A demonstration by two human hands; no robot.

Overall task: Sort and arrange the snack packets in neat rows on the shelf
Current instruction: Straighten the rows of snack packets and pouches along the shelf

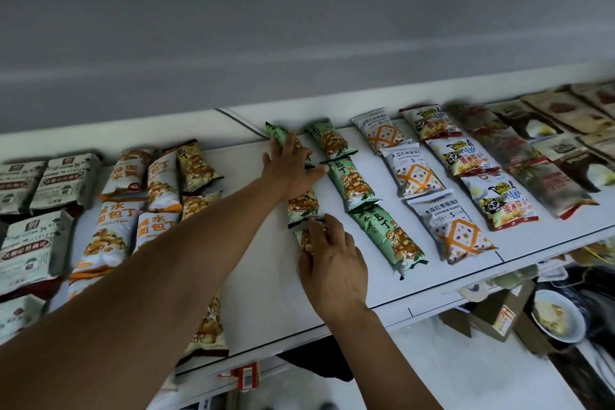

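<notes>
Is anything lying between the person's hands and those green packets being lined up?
Nothing visible does. The left hand lies flat on the top green packet, and the right hand grips the nearest green packet in the same column.

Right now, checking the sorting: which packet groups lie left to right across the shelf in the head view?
Grey-white packets → orange packets → green packets → white diamond-pattern packets → panda packets → dark brown packets.

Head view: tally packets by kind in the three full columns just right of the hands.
Green packets: 3
White packets with orange diamond: 3
Panda packets: 3
Total: 9
</notes>
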